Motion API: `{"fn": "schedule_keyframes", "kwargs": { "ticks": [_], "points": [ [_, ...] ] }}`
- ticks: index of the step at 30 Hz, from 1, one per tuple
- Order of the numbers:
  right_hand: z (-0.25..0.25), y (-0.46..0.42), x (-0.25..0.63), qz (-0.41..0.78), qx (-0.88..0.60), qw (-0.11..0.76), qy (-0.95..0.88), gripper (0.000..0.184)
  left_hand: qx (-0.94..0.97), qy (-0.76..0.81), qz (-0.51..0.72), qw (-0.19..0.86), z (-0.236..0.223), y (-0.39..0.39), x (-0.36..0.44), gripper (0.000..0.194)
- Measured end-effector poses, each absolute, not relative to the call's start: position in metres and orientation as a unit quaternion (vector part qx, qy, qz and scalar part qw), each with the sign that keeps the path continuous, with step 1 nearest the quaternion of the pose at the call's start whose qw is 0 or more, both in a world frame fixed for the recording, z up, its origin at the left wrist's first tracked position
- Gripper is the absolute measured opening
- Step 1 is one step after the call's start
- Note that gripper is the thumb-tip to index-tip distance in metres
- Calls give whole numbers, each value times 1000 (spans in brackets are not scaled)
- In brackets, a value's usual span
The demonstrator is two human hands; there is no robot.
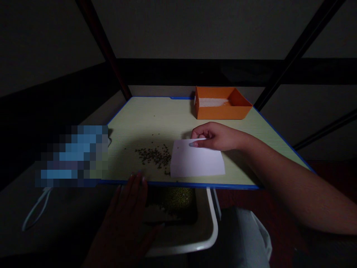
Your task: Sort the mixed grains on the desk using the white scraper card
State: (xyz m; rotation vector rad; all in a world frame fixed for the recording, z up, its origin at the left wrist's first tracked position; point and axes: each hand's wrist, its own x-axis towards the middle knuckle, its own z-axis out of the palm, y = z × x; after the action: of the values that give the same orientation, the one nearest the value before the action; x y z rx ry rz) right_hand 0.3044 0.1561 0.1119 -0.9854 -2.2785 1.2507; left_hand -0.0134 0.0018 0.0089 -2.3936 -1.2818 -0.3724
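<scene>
My right hand [216, 136] rests on the pale tabletop [145, 119], fingers curled over the top edge of a white card [196, 162] and holding it. A loose heap of small dark seeds [154, 155] lies just left of the card. My left hand [126, 217] is below the table's blue front edge, fingers stretched out, against the left side of a white tray [208, 234] that holds greenish grains [177, 197]. Its fingertips reach the table edge.
An orange box [223, 103] with white grains inside stands at the back of the table. A blurred blue patch [72, 156] covers the left edge, with a white cord [36, 208] hanging below it. Dark frame bars [295, 52] cross behind.
</scene>
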Motion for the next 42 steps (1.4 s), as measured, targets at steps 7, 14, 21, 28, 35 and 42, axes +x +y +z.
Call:
{"fn": "schedule_keyframes", "kwargs": {
  "ticks": [7,14,21,28,35,42],
  "points": [
    [112,157,305,438,-359,182,-804,17,-862,-450,-124,197,10,2,-13,88],
    [114,158,308,418,-392,186,-798,14,-859,-456,-130,192,10,2,-11,87],
    [113,159,307,412,-402,188,-796,16,-862,-451,-126,191,10,1,-13,87],
    [113,158,307,414,-388,210,-796,19,-862,-453,-131,187,11,-1,-13,87],
    [121,161,315,383,-424,264,-777,35,-859,-460,-129,186,11,0,-12,87],
    [119,159,312,416,-408,226,-781,25,-858,-463,-129,181,10,0,-13,89]
  ]
}}
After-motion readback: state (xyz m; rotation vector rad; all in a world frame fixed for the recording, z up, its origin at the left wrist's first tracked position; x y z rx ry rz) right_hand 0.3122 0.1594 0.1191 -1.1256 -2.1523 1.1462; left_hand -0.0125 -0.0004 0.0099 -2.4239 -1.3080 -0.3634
